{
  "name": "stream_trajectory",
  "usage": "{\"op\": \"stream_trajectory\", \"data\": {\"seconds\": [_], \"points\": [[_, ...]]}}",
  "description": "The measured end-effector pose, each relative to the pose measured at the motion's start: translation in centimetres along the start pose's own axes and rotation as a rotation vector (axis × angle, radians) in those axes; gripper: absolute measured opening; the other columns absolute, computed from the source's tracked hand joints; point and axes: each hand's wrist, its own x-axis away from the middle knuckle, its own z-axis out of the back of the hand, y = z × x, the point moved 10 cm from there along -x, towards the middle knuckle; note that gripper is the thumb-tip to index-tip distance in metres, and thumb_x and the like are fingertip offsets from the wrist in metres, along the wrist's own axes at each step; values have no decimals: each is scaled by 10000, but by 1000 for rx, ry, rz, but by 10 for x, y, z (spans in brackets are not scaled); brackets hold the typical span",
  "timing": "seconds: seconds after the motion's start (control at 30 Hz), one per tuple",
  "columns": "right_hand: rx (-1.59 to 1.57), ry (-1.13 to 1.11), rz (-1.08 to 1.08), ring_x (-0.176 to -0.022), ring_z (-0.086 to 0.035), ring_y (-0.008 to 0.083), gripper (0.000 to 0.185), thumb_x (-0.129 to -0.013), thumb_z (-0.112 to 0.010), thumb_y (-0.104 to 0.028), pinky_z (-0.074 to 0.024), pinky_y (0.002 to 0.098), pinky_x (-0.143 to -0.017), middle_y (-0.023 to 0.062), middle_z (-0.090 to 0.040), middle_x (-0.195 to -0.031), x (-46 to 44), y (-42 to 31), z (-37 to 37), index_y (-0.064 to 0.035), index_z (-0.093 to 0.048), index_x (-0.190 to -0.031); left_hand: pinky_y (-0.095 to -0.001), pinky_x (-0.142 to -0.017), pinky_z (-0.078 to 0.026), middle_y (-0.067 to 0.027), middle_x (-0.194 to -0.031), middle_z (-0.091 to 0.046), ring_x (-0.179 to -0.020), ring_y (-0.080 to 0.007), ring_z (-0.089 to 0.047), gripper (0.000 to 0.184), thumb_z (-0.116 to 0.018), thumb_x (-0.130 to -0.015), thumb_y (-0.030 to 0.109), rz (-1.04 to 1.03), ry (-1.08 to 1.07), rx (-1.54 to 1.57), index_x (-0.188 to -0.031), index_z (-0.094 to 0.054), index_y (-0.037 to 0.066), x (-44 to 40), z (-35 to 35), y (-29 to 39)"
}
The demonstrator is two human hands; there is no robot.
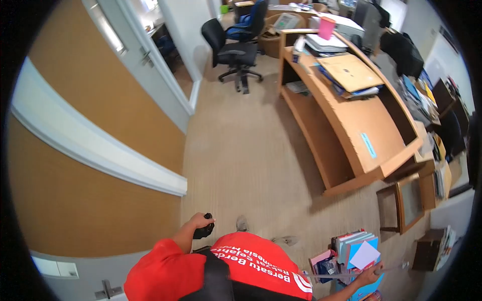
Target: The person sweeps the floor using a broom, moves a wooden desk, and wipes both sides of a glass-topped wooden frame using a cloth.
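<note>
My left hand (201, 220) is closed around a bunched black thing (204, 231), held out over the floor by the wall; its kind I cannot make out. At the lower right, my right hand (370, 277) is closed on a long thin grey strip (331, 275), which runs sideways from near my shirt towards a wooden box. Just beyond that hand is a pile of books and folders (354, 243) on the floor. A pale sheet of paper (365, 255) lies on top of the pile, close to my fingers.
A curved wooden reception desk (346, 130) stands ahead on the right, bearing folders, papers and a pink container (326, 28). Black office chairs (236, 52) are further ahead. A wooden frame (409, 203) and a brown box (427, 251) stand right. A door (135, 50) is left.
</note>
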Motion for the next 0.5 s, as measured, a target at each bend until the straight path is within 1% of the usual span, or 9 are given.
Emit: {"op": "stream_trajectory", "data": {"seconds": [0.07, 0.13, 0.2, 0.23, 0.3, 0.37, 0.4, 0.47, 0.5], "points": [[25, -23, 39, -928, -622, 325, 552, -953, -482, -430, -482, 386, -795, 228, -649, -1031, 16, 25, -4, 82, -582, -1132, -384, -783, -502, -214, -962, -668, -909, -329, -653, 663, -646, -687, 645, 49, 34, 35, -970, -691, 47, -14, 8, -50], [53, -41, 68, -909, -625, 325, 550, -949, -489, -431, -484, 387, -783, 229, -653, -1009, 32, 9, -6, 85, -597, -1108, -384, -764, -506, -213, -952, -669, -890, -326, -658, 652, -681, -668, 615, 98, 67, 57, -955, -691, 30, -14, 14, -86], [143, -158, -59, -923, -617, 364, 548, -952, -482, -427, -479, 406, -787, 243, -647, -1025, 52, 8, -13, 83, -595, -1117, -388, -754, -507, -219, -941, -669, -882, -324, -660, 642, -704, -654, 586, 174, 81, 95, -937, -689, 10, -15, 23, -112], [140, -166, -58, -923, -617, 364, 548, -952, -482, -427, -479, 406, -787, 243, -647, -1025, 54, 17, -15, 83, -595, -1117, -389, -751, -506, -216, -925, -671, -868, -330, -661, 625, -713, -647, 567, 174, 117, 69, -924, -691, 7, -15, 28, -117], [279, -70, 19, -931, -609, 386, 555, -955, -468, -434, -479, 420, -792, 251, -638, -1040, 55, 30, -2, 79, -594, -1125, -389, -742, -505, -215, -906, -673, -852, -332, -661, 612, -714, -650, 559, 162, 131, 77, -907, -690, 3, -24, 32, -118], [263, -16, -6, -945, -604, 388, 547, -959, -457, -429, -480, 423, -807, 248, -633, -1059, 62, 31, 4, 75, -595, -1122, -390, -733, -504, -213, -888, -674, -835, -334, -661, 600, -715, -653, 550, 155, 136, 84, -889, -689, 0, -25, 30, -114], [244, 48, -38, -959, -598, 390, 540, -964, -447, -424, -480, 425, -822, 244, -627, -1079, 67, 31, 15, 72, -597, -1119, -390, -724, -502, -213, -871, -674, -821, -325, -661, 568, -713, -666, 534, 89, 147, 135, -873, -688, 6, -24, 34, -100], [351, 106, 231, -1014, -588, 365, 472, -973, -446, -369, -478, 415, -859, 237, -610, -1120, 55, 79, 13, 49, -593, -1138, -390, -714, -499, -212, -855, -674, -806, -317, -662, 537, -710, -679, 518, -2, 127, 152, -857, -687, 11, -20, 31, -77], [318, 60, 138, -1047, -575, 363, 409, -973, -454, -292, -472, 419, -885, 229, -579, -1184, 58, 92, 9, 14, -532, -1233, -391, -708, -498, -205, -840, -675, -792, -304, -662, 506, -706, -692, 502, -26, 129, 205, -844, -685, 21, -18, 32, -66]]}}
